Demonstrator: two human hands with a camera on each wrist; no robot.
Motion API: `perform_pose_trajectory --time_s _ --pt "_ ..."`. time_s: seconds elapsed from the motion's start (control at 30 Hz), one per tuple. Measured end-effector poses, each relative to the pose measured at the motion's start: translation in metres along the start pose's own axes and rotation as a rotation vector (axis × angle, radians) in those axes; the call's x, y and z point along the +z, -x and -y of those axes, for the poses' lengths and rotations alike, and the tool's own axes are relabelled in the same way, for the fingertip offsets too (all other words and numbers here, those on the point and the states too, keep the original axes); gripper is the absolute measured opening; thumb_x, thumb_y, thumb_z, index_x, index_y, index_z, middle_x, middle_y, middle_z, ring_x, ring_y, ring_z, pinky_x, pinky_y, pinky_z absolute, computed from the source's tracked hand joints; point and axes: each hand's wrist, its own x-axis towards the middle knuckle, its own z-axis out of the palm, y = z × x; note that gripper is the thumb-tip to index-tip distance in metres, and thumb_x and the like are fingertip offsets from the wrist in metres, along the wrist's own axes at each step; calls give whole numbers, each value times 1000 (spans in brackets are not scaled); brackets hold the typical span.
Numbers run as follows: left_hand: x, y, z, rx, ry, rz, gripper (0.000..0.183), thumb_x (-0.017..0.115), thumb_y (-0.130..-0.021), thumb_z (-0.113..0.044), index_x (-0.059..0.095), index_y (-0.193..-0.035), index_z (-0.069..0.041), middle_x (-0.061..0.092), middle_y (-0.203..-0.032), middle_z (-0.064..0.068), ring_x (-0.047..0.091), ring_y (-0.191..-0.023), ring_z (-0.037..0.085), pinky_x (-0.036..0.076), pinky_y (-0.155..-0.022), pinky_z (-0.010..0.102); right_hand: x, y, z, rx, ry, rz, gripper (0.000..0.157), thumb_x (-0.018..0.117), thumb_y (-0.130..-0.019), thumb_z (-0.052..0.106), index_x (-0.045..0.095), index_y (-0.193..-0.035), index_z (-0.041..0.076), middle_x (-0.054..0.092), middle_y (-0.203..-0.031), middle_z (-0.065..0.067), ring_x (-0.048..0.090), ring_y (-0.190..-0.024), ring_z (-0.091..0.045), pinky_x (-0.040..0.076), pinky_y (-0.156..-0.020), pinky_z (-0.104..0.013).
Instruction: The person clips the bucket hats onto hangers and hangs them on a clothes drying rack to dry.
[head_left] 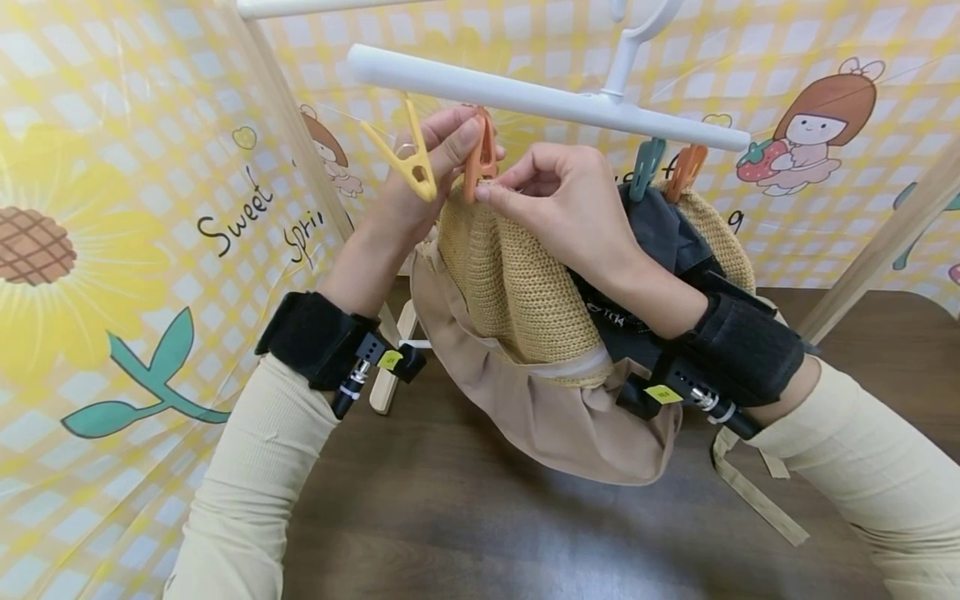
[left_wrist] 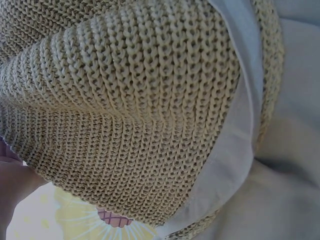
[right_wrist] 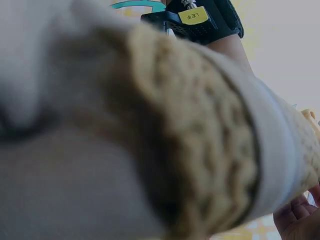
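Note:
A yellow knit sun hat (head_left: pixel 536 292) with a beige cloth brim (head_left: pixel 525 408) hangs under a white clip hanger (head_left: pixel 487 83). My left hand (head_left: pixel 438 150) pinches an orange clothespin (head_left: pixel 482 158) below the hanger bar, its lower end at the hat's edge. Thumb and forefinger of my right hand (head_left: pixel 573 204) pinch the knit edge right beside that clothespin. A yellow clothespin (head_left: pixel 408 154) hangs next to my left hand. Knit fabric (left_wrist: pixel 140 100) and its pale band fill much of the left wrist view. In the right wrist view the knit (right_wrist: pixel 210 135) is close and blurred.
A green clothespin (head_left: pixel 647 168) and another orange clothespin (head_left: pixel 686 172) clip the hat's right side, near its dark lining (head_left: pixel 660 225). Wooden poles (head_left: pixel 885 242) flank the hanger. Beige ties (head_left: pixel 757 492) hang over the brown tabletop (head_left: pixel 465 517). A patterned yellow curtain (head_left: pixel 97 108) stands behind.

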Motion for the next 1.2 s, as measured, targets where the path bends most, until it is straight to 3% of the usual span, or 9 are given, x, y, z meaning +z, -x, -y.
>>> perform_pose_trajectory --time_s 0.2,0.4,0.77,0.93,1.2 --pt "1 0 -2 10 -28 -9 37 39 -94 10 64 -75 -9 62 -70 -3 58 -77 15 44 -84 28 2 2 -1 -39 21 -22 18 76 -77 15 68 -73 -2 70 -68 -7 59 -53 -3 44 -50 -11" --pt "4 -1 -3 3 -33 -15 37 38 -94 11 63 -75 -9 62 -69 -3 58 -77 14 44 -83 29 1 5 -2 -64 42 -56 18 75 -77 15 70 -77 -2 72 -75 -15 60 -56 -2 45 -52 -11" --pt "7 -1 -4 -4 -54 -9 37 39 -94 10 62 -74 -10 61 -70 -3 58 -80 15 44 -86 31 -4 11 5 -22 96 -136 17 76 -77 22 74 -78 5 74 -77 -12 63 -64 -3 47 -58 -12" --pt "7 -1 -5 -19 -58 -16 35 39 -95 9 62 -76 -9 61 -71 -2 59 -80 15 45 -85 31 -4 12 7 -38 53 -148 16 76 -77 19 74 -79 3 74 -78 -15 65 -65 -2 48 -59 -11" --pt "6 -1 -3 4 -74 10 37 38 -95 9 62 -76 -12 61 -73 -4 58 -80 14 44 -87 31 -5 12 7 -33 81 -145 16 76 -77 19 74 -79 4 74 -77 -13 62 -60 -1 45 -54 -11"
